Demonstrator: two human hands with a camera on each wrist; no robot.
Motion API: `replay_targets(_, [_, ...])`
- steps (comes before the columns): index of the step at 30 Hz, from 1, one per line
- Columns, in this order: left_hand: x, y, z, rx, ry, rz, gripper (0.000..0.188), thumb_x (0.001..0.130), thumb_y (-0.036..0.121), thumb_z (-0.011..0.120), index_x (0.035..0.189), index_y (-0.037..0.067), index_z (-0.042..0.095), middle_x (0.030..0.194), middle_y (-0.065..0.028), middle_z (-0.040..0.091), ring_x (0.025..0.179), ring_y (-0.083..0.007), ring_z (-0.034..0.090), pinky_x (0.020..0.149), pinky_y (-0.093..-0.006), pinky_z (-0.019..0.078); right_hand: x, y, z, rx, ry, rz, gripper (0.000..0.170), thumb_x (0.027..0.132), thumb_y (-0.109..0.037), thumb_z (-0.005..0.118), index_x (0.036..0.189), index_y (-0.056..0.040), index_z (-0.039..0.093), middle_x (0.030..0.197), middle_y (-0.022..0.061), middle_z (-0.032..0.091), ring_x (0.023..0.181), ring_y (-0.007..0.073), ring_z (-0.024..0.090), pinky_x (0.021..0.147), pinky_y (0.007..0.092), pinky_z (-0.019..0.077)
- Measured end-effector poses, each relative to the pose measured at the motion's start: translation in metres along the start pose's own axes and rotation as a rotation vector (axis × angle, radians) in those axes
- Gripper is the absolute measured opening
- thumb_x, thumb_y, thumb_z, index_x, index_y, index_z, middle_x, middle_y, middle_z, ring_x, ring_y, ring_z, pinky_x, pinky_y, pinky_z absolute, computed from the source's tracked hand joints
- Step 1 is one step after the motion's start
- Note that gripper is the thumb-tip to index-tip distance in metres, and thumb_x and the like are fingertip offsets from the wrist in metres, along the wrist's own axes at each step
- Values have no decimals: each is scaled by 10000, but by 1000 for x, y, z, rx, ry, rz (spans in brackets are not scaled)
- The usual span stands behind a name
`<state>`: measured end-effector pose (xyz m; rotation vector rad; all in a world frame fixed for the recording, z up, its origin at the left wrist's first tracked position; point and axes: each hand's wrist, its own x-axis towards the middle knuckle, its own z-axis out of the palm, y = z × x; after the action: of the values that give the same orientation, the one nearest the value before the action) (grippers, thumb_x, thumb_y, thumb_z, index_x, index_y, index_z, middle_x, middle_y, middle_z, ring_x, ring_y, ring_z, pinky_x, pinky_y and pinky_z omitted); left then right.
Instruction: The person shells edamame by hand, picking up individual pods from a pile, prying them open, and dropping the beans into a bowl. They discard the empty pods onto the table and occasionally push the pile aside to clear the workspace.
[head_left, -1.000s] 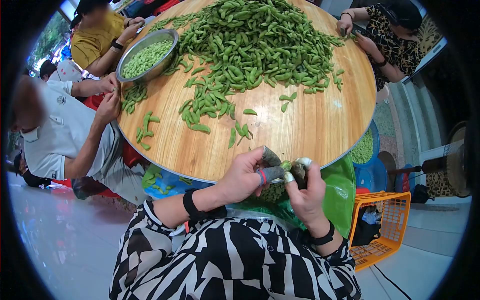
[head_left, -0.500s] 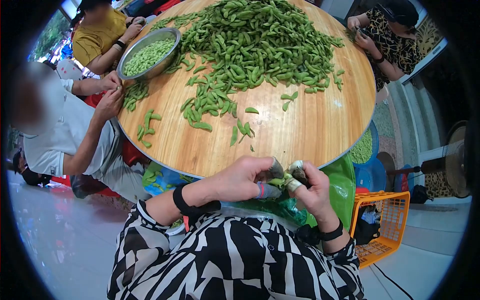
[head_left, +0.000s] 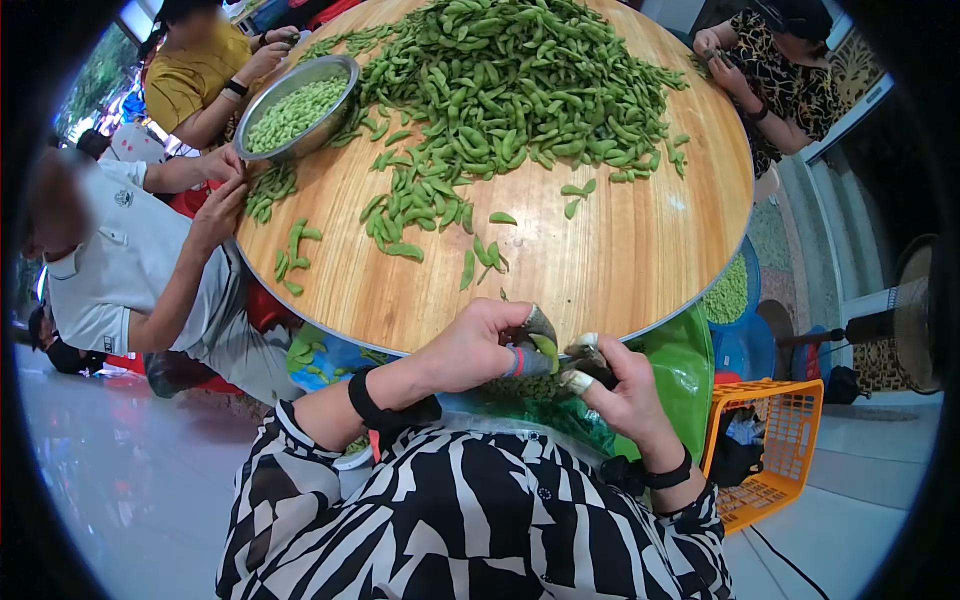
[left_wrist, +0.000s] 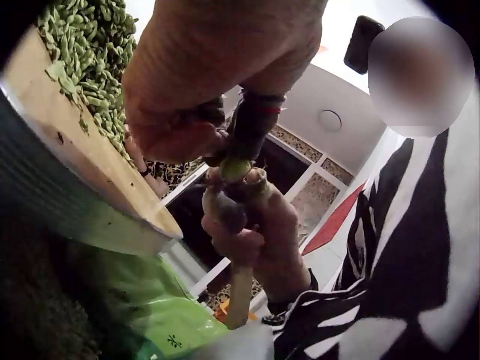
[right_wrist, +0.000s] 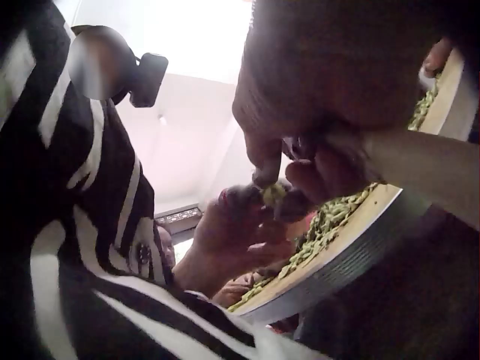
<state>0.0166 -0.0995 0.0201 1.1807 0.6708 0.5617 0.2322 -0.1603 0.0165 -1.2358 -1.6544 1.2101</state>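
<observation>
My left hand [head_left: 465, 345] pinches a green soybean pod [head_left: 545, 346] between thumb and finger, just off the table's front edge. Dark covers wrap those fingertips, one with a red band. Facing it, my right hand [head_left: 625, 388] has curved fingers with dark and whitish covers on the tips. A narrow gap shows between these tips and the pod in the head view. In both wrist views the right fingertips meet the near end of the pod [left_wrist: 235, 168]; I cannot tell whether they grip it. Shelled beans [head_left: 535, 388] show partly below the hands.
A big heap of soybean pods [head_left: 520, 90] covers the back of the round wooden table [head_left: 620, 255]. A metal bowl [head_left: 340, 72] of shelled beans stands at the left. Several people sit around. An orange crate [head_left: 770, 450] and blue tub [head_left: 745, 345] are at the right.
My hands came together at the pod half a second ago, and the right hand has since drawn slightly right. A green pod now shows in the left fingers.
</observation>
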Motion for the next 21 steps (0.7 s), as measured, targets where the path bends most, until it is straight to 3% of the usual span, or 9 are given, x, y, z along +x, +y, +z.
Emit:
replay_targets(4, [5,-10,9,66,66,147,217,815,15,687,1022,-14,633,946,-45,658,829,-99,608,742,-242,503,1,0,3,101,-7,107,184,843,-50,607,1008,21,570,671,33,540,588,84,498,540,247,407])
replay_targets(6, [5,-8,12,-184,119,3,210,850,47,657,1055,10,630,956,-46,654,821,-94,596,672,-227,493,2,0,4,132,-2,159,207,861,-52,587,1053,21,558,695,30,544,596,80,499,539,243,406])
replay_targets(8, [5,-3,11,-217,134,-17,207,863,57,643,1067,19,629,934,-42,653,782,-81,584,622,-216,470,4,-1,3,222,36,81,270,913,-79,508,1168,11,506,755,24,541,592,65,471,525,222,387])
replay_targets(11, [7,0,6,-224,162,-25,201,882,69,624,1078,28,628,886,-33,648,702,-58,556,542,-196,421,5,-9,-3,398,5,174,326,949,-126,448,1248,2,457,789,15,529,583,56,437,513,202,367])
replay_targets(12, [7,0,6,-195,169,-17,196,886,70,619,1077,28,629,861,-28,645,662,-48,540,512,-186,395,4,-4,-4,338,-12,137,374,976,-156,403,1316,-5,435,774,2,515,561,48,416,498,187,350])
replay_targets(15, [8,-1,12,-179,146,-33,199,884,84,630,1071,15,629,814,-28,641,596,-44,508,493,-183,371,4,-7,-1,386,-11,159,413,993,-157,373,1379,-9,389,769,-1,509,547,46,421,489,177,350])
replay_targets(21, [9,-6,13,-183,181,-64,199,880,107,651,1057,18,639,786,-13,636,607,-44,526,489,-183,369,4,-8,5,549,-74,151,442,1012,-165,361,1427,-15,339,765,11,520,536,48,424,465,171,348])
